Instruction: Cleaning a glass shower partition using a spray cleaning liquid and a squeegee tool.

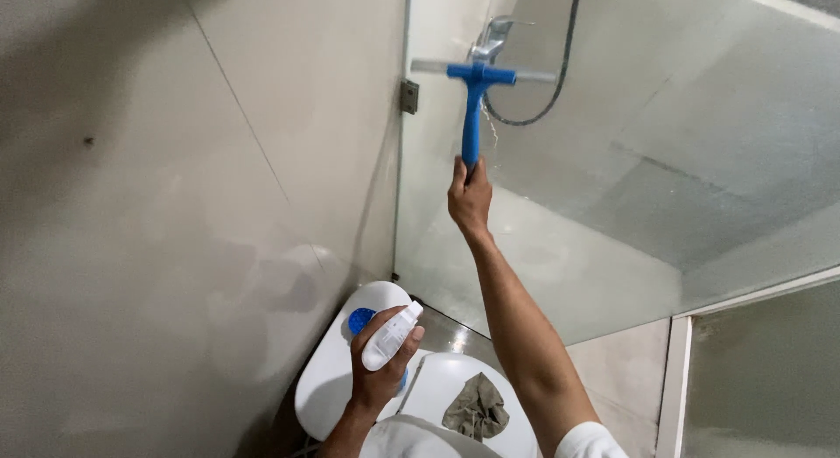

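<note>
Wet glass shower panel (612, 204), tiled bathroom wall (175, 204)

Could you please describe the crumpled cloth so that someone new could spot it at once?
Start at the white ceramic toilet in the corner below the glass shower panel. On its closed lid lies the crumpled olive-grey cloth, the only soft, dull-coloured thing among smooth white surfaces.

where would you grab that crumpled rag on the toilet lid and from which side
Pinch the rag at its raised, bunched middle, coming straight down from above. It lies loose on the closed toilet lid with folds standing up, so there is slack to catch. The left hand already holds a white bottle, and the right hand holds the blue squeegee.
</note>
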